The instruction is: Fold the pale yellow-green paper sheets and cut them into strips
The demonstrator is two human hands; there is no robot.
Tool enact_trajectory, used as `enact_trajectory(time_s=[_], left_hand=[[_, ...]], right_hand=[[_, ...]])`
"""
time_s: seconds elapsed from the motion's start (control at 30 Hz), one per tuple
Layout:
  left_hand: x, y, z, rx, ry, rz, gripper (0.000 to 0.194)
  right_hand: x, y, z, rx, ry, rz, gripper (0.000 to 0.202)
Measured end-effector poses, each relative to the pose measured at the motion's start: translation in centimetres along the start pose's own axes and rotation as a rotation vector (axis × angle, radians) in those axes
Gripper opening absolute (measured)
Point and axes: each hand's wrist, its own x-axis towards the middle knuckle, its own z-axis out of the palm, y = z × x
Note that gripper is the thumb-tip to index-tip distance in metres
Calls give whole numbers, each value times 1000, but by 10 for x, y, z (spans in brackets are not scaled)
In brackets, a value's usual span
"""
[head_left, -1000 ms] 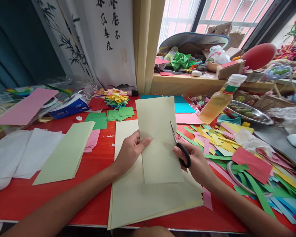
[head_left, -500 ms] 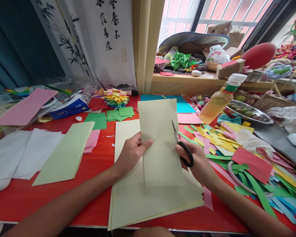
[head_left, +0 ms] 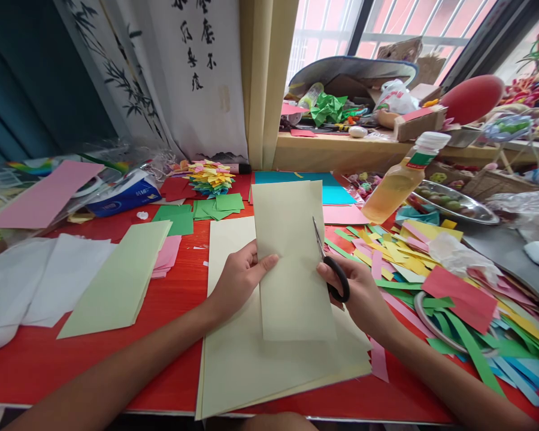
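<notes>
A pale yellow sheet of paper (head_left: 291, 299) is held up over larger pale sheets (head_left: 251, 383) lying on the red table. My left hand (head_left: 238, 275) pinches its left edge, thumb on the near face and fingers behind. In my right hand (head_left: 363, 293) is a pair of scissors (head_left: 338, 278) with black handles. The blades point up and lie at the sheet's right edge, where my right thumb also touches the paper. Some of the right fingers are hidden behind the scissors and the sheet.
Folded pale green paper (head_left: 121, 281) and white tissue (head_left: 67, 275) lie to the left. Green squares (head_left: 175, 219) sit further back. At right are a bottle of amber liquid (head_left: 388, 188), coloured paper strips (head_left: 399, 248), a tape roll (head_left: 424, 314) and a metal dish (head_left: 480, 214).
Almost nothing differs. The scissors and my right hand have shifted very slightly left; my left hand keeps its hold on the sheet.
</notes>
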Motion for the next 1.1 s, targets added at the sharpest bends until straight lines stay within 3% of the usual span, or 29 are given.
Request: enact_trajectory(time_s=[0.27, 1.1], left_hand=[[-1, -1, 0, 60, 3, -9, 32], [-4, -5, 5, -92, -95, -69, 30]], right_hand=[[0, 0, 0, 29, -2, -2, 31], [1, 1, 0, 32, 41, -4, 32]])
